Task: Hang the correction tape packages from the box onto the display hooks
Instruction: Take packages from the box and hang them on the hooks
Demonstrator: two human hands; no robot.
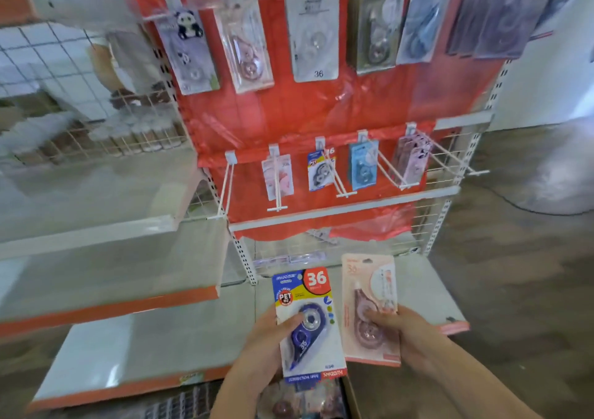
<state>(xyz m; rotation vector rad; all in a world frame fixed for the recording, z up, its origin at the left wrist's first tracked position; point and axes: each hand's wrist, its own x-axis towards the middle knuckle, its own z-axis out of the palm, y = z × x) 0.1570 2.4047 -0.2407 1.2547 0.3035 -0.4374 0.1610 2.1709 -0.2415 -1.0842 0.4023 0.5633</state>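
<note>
Now left hand (268, 338) grips "36 PET" package (308, 322); right hand (405, 335) grips pink package (369, 306).

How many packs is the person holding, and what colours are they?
Blue pack, in the left hand: 1
Pink pack, in the right hand: 1
Total: 2

The blue package (307, 319) reads "36", "PET", "SMOOTH"; the grey hanging package (313, 33) reads "36".
</note>
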